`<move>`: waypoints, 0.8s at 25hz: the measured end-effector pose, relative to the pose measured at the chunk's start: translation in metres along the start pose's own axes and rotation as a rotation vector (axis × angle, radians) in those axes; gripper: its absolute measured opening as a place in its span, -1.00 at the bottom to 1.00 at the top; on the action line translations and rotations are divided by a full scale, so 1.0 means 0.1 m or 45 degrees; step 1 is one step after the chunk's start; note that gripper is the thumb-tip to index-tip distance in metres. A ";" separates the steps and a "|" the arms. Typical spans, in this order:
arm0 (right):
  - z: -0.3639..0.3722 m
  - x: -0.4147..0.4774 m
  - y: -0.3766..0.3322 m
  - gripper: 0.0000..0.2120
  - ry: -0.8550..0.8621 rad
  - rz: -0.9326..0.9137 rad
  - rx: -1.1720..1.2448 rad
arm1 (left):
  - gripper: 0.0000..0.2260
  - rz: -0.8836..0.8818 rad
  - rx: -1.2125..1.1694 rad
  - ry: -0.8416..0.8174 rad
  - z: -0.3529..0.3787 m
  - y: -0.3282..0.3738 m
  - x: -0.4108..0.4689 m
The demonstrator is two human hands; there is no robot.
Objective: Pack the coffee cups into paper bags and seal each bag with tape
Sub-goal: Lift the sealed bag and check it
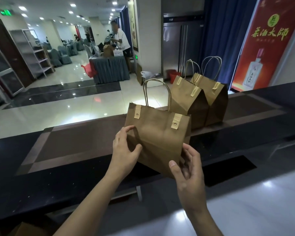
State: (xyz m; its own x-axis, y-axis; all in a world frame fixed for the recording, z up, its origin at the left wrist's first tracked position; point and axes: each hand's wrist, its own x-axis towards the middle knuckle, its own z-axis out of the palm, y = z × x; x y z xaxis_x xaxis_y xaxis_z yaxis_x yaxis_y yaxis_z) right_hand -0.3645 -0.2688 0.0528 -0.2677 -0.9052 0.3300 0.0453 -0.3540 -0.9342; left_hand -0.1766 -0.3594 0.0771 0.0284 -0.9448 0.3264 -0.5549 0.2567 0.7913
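Observation:
A brown paper bag [157, 135] with twine handles leans toward me over the dark counter [71, 147]. Its folded top is closed by two beige tape strips, one on the left [137, 112] and one on the right [176, 121]. My left hand [124, 149] holds the bag's left edge, thumb on the front face. At the lower right corner my right hand [188, 169] grips it, thumb in front and fingers along the side. Two more taped bags [189, 103] [217, 99] stand behind it to the right. No coffee cups are visible.
The counter runs left to right, with a lower grey surface [262, 201] near me. A brown cardboard piece [29, 229] shows at the bottom left. Beyond the counter lie a glossy floor, a person at a draped table [111, 68], and a red poster [262, 45].

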 end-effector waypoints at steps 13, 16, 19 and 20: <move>0.39 0.35 0.49 -0.38 -0.178 0.164 -0.123 | -0.36 -0.071 -0.282 -0.274 0.42 -0.15 0.10; 0.37 0.38 0.57 -0.35 -0.198 0.203 -0.132 | -0.34 -0.072 -0.287 -0.269 0.46 -0.20 0.13; 0.35 0.51 0.64 -0.34 -0.192 0.216 -0.152 | -0.37 -0.078 -0.280 -0.243 0.52 -0.23 0.28; 0.35 0.57 0.66 -0.35 -0.186 0.220 -0.165 | -0.38 -0.079 -0.271 -0.235 0.54 -0.25 0.33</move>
State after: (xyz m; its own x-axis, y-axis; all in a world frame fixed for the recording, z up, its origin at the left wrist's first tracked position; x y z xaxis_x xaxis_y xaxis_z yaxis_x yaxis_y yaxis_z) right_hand -0.3431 -0.3523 0.0146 -0.1244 -0.9774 0.1712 -0.0476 -0.1664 -0.9849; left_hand -0.2068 -0.4085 0.0401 -0.1057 -0.9762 0.1896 -0.3692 0.2155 0.9040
